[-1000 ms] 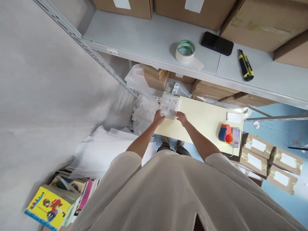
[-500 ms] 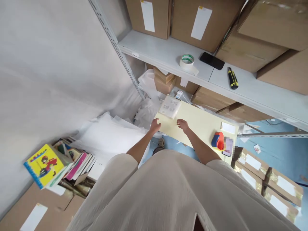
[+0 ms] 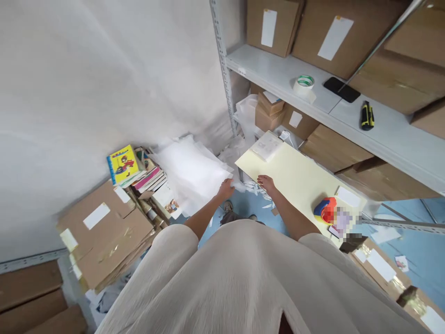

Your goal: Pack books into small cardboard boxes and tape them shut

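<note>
My left hand (image 3: 226,188) is at the near corner of a loose stack of thin white packing sheets (image 3: 194,171). Its fingers look closed on the sheet edge, though the fingertips are small and partly hidden. Over the front left edge of the pale yellow table (image 3: 299,171) hovers my right hand (image 3: 266,183), fingers apart and holding nothing. A translucent plastic-wrapped packet (image 3: 267,145) lies flat at the table's far left corner, beyond my right hand and apart from it.
A tape dispenser (image 3: 326,210) sits on the table's right part. The shelf (image 3: 320,104) above holds a tape roll (image 3: 303,85), a black phone (image 3: 341,89) and a utility knife (image 3: 367,116). Books (image 3: 123,165) and flattened cartons (image 3: 107,227) lie left. Scraps litter the floor.
The view has swung left. My left hand has left the table beside the packet and reached the white sheets. My right hand stays open near the table's front edge.
</note>
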{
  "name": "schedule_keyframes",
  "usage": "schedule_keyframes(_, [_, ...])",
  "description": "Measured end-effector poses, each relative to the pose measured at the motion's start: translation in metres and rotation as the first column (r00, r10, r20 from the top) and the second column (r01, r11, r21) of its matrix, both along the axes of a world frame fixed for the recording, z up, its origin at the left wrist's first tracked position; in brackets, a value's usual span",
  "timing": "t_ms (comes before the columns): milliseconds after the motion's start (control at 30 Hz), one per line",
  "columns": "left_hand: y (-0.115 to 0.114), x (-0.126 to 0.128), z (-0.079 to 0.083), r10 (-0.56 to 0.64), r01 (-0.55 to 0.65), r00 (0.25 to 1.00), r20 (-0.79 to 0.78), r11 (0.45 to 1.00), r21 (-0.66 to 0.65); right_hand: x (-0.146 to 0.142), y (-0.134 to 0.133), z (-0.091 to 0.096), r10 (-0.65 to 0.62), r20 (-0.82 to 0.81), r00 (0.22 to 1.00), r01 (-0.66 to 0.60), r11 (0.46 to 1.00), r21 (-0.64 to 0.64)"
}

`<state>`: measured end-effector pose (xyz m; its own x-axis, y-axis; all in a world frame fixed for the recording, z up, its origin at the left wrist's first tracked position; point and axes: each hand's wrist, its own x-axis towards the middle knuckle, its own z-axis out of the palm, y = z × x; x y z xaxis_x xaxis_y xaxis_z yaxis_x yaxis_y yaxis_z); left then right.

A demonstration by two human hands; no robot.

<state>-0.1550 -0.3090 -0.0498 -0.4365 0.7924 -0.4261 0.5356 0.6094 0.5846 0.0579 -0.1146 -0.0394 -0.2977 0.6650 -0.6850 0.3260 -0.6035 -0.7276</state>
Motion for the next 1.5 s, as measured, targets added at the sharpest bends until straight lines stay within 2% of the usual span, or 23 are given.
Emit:
schedule_keyframes(167, [-0.047,-0.014,0.017,0.130,-0.129,0.991,-0.016,0.992,0.004,-0.042,-0.021,0.008,0.125,-0.037,0.991,-0.123,0.991,0.049])
schedule_keyframes(333, [-0.116,-0.033,0.026,0.254,-0.255,0.967,0.010,0.965,0.055,-0.104,-0.066,0.015,0.281,-0.033,0.959,-0.279,0.959,0.053])
schedule_keyframes(667, [-0.281,-0.095,0.013,0.473,-0.459,0.880,-0.036,0.869,0.187,-0.221,-0.205,0.032,0.590,-0.073,0.804,-0.584,0.807,0.084])
schedule_keyframes(833, [-0.348,-0.119,0.011,0.530,-0.504,0.847,-0.040,0.825,0.254,-0.267,-0.276,0.037,0.670,-0.083,0.737,-0.665,0.742,0.085])
schedule_keyframes(1033, [-0.421,-0.136,0.013,0.574,-0.540,0.817,-0.043,0.791,0.288,-0.310,-0.357,0.029,0.746,-0.090,0.660,-0.744,0.665,0.063])
schedule_keyframes(1167, [-0.466,-0.140,0.015,0.615,-0.568,0.785,-0.078,0.763,0.309,-0.330,-0.400,0.020,0.816,-0.074,0.574,-0.812,0.578,0.076])
schedule_keyframes(1300, [-0.503,-0.132,0.016,0.691,-0.654,0.705,-0.159,0.720,0.231,-0.344,-0.429,0.014,0.879,-0.008,0.477,-0.873,0.474,0.111])
schedule_keyframes(1400, [-0.520,-0.123,0.015,0.735,-0.719,0.644,-0.212,0.676,0.164,-0.350,-0.446,0.012,0.891,0.046,0.451,-0.887,0.443,0.128])
schedule_keyframes(1500, [-0.528,-0.116,0.011,0.733,-0.729,0.646,-0.211,0.675,0.112,-0.353,-0.457,0.012,0.896,0.071,0.438,-0.897,0.431,0.100])
